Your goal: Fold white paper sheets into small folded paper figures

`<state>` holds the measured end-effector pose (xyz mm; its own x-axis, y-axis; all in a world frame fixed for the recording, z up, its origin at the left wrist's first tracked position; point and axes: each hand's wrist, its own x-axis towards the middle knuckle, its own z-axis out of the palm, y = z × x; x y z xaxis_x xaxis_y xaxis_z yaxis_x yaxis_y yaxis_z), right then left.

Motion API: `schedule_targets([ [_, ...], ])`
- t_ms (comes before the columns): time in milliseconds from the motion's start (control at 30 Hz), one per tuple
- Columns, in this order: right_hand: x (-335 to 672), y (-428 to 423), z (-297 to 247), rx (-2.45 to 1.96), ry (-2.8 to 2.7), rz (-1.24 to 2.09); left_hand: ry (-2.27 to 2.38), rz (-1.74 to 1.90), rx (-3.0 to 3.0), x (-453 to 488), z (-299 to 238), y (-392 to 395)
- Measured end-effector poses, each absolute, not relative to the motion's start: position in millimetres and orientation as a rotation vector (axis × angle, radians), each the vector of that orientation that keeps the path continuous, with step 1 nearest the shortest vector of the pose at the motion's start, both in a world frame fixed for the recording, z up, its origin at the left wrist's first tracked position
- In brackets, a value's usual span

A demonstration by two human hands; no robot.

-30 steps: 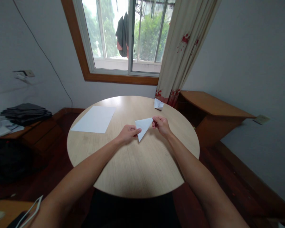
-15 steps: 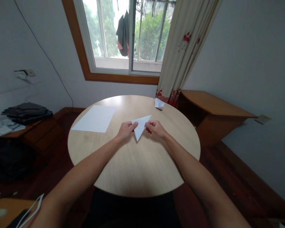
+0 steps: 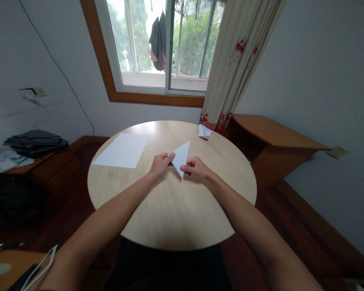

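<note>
A white paper folded into a triangle is held just above the round wooden table, one point aimed away from me. My left hand pinches its left corner. My right hand pinches its near lower corner. Both hands are closed on the paper near the table's middle.
A flat white sheet lies on the table's left side. A small folded paper piece sits at the far right rim. A wooden bench stands right, a curtain behind it. Dark folded cloth rests on a low shelf left.
The triangle has turned so its long point now aims away from me. My right hand slid from the far right corner down to the near corner; my left hand kept its grip.
</note>
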<state>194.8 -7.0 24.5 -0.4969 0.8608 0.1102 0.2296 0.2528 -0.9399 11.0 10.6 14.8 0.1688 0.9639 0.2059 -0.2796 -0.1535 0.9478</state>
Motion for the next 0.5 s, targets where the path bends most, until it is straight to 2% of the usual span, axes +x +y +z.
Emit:
schedule_targets([
  [267, 191, -3, 25, -0.947, -1.811, 1.131, 0.816, 1.199, 1.275, 10, 7, 16],
  [367, 189, 1, 20, -1.109, -1.743, 0.896, 1.006, 1.308, 1.424, 11, 7, 11],
  [500, 187, 1, 16, -1.292, -1.822, 0.398, 1.092, 1.433, 1.858, 13, 7, 2],
])
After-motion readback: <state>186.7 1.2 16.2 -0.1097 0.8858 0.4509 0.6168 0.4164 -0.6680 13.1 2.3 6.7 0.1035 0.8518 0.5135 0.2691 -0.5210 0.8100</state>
